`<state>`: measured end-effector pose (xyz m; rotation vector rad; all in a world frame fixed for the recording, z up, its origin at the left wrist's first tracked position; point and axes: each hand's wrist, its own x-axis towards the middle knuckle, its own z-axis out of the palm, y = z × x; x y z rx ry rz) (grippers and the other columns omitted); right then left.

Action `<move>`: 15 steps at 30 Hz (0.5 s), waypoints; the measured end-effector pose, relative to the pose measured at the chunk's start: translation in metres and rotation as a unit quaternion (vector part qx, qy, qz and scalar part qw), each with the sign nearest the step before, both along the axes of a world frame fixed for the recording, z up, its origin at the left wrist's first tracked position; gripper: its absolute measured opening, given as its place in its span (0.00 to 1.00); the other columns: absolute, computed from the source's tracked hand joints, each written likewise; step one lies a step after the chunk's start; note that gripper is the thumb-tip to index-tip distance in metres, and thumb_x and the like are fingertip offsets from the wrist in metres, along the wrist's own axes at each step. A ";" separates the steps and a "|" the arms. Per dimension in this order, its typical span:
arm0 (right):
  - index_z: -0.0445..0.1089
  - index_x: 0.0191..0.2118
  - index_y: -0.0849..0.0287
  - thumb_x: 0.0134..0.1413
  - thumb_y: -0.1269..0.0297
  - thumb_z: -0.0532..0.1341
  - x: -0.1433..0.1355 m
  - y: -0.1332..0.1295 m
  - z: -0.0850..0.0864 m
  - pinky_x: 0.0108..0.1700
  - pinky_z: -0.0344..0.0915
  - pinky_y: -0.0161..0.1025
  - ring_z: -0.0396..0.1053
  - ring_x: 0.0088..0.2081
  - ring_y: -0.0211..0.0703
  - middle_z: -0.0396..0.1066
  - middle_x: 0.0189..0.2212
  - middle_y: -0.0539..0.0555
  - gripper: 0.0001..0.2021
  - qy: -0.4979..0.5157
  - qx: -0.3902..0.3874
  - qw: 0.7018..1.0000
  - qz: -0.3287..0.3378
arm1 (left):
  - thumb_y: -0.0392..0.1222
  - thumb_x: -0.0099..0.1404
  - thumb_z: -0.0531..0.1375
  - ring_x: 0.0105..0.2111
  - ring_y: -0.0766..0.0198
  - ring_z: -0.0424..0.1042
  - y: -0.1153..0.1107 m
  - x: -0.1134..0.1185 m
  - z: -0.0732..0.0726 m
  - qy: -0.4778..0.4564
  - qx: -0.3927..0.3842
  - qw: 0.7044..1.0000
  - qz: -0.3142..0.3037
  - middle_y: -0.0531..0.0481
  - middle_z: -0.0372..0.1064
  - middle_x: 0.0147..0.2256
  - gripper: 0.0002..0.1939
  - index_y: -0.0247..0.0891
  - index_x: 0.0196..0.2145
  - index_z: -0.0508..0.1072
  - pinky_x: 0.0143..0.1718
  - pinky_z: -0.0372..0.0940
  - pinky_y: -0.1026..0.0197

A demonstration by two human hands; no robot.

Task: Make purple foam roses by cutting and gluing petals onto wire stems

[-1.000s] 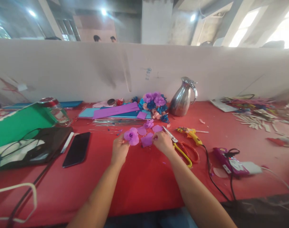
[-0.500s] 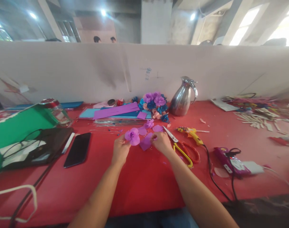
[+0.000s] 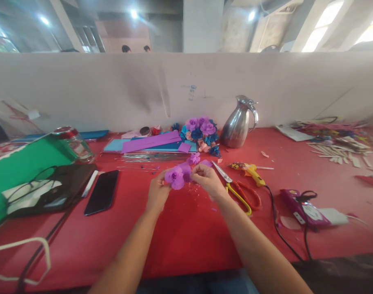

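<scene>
- Your right hand (image 3: 207, 181) had brought a purple paper piece (image 3: 187, 174) in beside the purple paper flower (image 3: 174, 178), its thumb and fingers pinched on it; whether piece and flower touched, you couldn't tell.
- Your left hand (image 3: 158, 191) pinched that flower above the red table (image 3: 186, 237).
- Squeezing hard might have creased the flower; a loose right pinch might have dropped the piece.
- Scissors (image 3: 228, 180) and a yellow glue gun (image 3: 253, 174) lay rightward, so careless reaching risked a nick or, if hot, a burn.
- Blue writing (image 3: 192, 93) on the partition (image 3: 113, 90) looked too blurred to read.
</scene>
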<state>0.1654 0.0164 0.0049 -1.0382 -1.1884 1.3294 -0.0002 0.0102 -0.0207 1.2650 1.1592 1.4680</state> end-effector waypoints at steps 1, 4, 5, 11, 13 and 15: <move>0.62 0.22 0.58 0.35 0.65 0.61 -0.001 -0.001 0.001 0.27 0.58 0.32 0.61 0.21 0.33 0.63 0.17 0.44 0.06 0.007 -0.006 1.000 0.004 | 0.36 0.46 0.66 0.41 0.56 0.72 0.000 0.001 0.000 0.000 -0.001 1.000 -0.006 0.49 0.77 0.37 0.17 0.39 0.37 0.79 0.49 0.61 0.54; 0.62 0.23 0.58 0.35 0.64 0.62 -0.003 -0.004 0.003 0.29 0.62 0.33 0.62 0.22 0.33 0.64 0.18 0.45 0.07 0.044 -0.024 0.999 0.020 | 0.36 0.46 0.66 0.43 0.55 0.71 0.000 0.002 0.001 0.001 -0.005 1.000 -0.024 0.49 0.77 0.38 0.17 0.39 0.37 0.79 0.51 0.60 0.54; 0.62 0.23 0.58 0.36 0.64 0.62 -0.004 -0.005 0.003 0.29 0.62 0.33 0.63 0.22 0.33 0.65 0.18 0.45 0.08 0.055 -0.029 0.998 0.027 | 0.36 0.46 0.66 0.43 0.55 0.71 -0.001 0.002 0.001 0.002 -0.007 1.000 -0.028 0.49 0.77 0.38 0.17 0.39 0.37 0.79 0.51 0.60 0.54; 0.62 0.23 0.58 0.36 0.62 0.65 -0.005 -0.007 0.005 0.28 0.61 0.33 0.62 0.22 0.33 0.64 0.17 0.45 0.11 0.072 -0.035 0.996 0.038 | 0.35 0.47 0.65 0.44 0.55 0.71 -0.001 0.001 0.000 0.013 -0.022 0.999 -0.030 0.49 0.77 0.37 0.15 0.39 0.35 0.79 0.51 0.60 0.55; 0.62 0.23 0.58 0.36 0.62 0.65 -0.005 -0.007 0.006 0.29 0.62 0.33 0.62 0.22 0.32 0.64 0.17 0.44 0.11 0.078 -0.037 0.996 0.038 | 0.36 0.47 0.65 0.43 0.56 0.71 -0.001 0.001 0.000 0.019 -0.024 0.999 -0.028 0.50 0.77 0.36 0.13 0.39 0.34 0.79 0.50 0.61 0.55; 0.62 0.24 0.58 0.36 0.62 0.65 -0.005 -0.007 0.006 0.29 0.62 0.33 0.63 0.22 0.32 0.64 0.18 0.44 0.11 0.084 -0.036 0.995 0.038 | 0.36 0.47 0.65 0.42 0.55 0.71 -0.001 0.000 -0.001 0.024 -0.023 0.999 -0.026 0.50 0.77 0.35 0.13 0.39 0.33 0.79 0.50 0.61 0.55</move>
